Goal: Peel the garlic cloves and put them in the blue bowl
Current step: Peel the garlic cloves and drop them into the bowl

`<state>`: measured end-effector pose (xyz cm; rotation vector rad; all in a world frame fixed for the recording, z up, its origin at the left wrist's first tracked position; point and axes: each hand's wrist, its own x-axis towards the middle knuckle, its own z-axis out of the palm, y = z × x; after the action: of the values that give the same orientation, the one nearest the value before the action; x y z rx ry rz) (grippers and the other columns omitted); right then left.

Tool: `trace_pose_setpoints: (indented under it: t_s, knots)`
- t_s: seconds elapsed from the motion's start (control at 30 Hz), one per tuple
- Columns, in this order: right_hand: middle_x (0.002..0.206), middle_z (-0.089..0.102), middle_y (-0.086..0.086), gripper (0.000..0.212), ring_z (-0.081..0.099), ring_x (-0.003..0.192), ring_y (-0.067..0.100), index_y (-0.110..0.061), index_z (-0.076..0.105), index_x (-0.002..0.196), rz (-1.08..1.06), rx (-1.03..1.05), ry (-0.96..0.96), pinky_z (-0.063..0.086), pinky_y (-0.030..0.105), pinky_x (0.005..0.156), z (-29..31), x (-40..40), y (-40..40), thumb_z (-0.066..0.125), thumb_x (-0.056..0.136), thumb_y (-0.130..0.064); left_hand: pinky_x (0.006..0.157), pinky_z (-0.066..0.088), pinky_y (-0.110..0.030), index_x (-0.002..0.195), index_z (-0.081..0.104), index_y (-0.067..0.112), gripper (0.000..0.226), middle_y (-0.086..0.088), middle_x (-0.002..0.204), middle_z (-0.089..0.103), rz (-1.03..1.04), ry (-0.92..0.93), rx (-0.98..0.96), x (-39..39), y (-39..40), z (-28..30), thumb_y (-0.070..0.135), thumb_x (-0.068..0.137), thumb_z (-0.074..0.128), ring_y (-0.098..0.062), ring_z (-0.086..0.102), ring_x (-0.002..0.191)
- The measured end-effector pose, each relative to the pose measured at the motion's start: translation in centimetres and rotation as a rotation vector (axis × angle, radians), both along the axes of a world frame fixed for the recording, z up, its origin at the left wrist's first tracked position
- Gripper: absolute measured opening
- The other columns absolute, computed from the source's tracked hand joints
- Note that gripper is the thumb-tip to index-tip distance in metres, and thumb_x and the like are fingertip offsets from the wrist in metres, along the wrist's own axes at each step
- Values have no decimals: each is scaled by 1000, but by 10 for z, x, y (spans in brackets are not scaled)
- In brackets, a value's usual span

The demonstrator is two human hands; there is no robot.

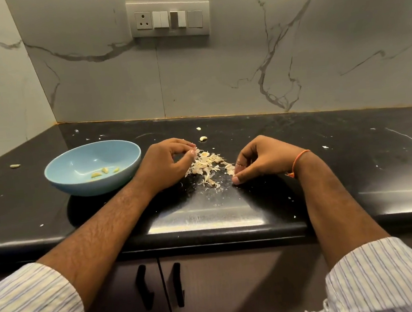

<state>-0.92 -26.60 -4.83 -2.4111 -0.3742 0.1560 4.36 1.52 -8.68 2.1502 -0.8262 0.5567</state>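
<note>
A light blue bowl (79, 163) sits on the black counter at the left and holds three peeled garlic cloves (104, 171). A heap of pale garlic skins (207, 167) lies between my hands. My left hand (169, 163) rests just right of the bowl, its fingertips pinched together at the heap's left edge. My right hand (260, 159) is curled at the heap's right edge, fingers touching skins. Whether either hand grips a clove is hidden by the fingers. Loose cloves lie behind the heap (203, 138), further back (198, 129), and far left (14, 166).
The black counter (324, 144) ends in a rounded front edge near me, with dark cabinet doors (213, 293) below. Marble walls close off the back and left side. A switch panel (168, 18) hangs on the back wall. Small skin flecks dot the counter.
</note>
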Motion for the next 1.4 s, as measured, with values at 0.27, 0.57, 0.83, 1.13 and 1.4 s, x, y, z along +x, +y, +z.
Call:
trace_pose_setpoints:
  t_s: [0.27,0.57,0.83,1.13,1.4]
  knots:
    - [83,80,-8,13,73,80,2,-21,84,89,-17,-55,-65,57,25,78,-4,5,1,86,86,-33,94,60,-31,114,80,20,18,10,113,75,-6,-27,2,0,0,-1,25,99,71,-1,69,105]
    - [81,75,-16,15,65,74,-11,-26,82,90,-75,-218,-185,45,13,68,-4,2,9,84,87,-41,90,62,-36,116,78,23,19,13,107,75,-14,-21,10,-1,0,-3,25,98,72,-2,70,99]
    - [101,71,-9,13,64,95,14,-28,74,103,-64,-364,-400,54,36,83,-10,5,24,67,101,-39,87,60,-40,114,80,25,20,10,105,78,-64,-131,74,-6,-4,-4,26,94,77,-9,69,99]
    - [78,71,-15,11,63,67,3,-25,78,95,-31,-46,-513,51,25,67,-17,10,42,76,96,-36,75,58,-39,102,83,24,15,17,88,72,-83,-211,100,-3,-10,-3,31,89,84,-10,67,86]
    - [84,80,-4,10,77,83,15,-21,84,97,-93,230,-419,64,37,84,-16,13,47,84,89,-28,77,60,-40,106,82,28,19,16,95,77,-53,-129,63,-1,-8,-4,39,91,80,-6,68,90]
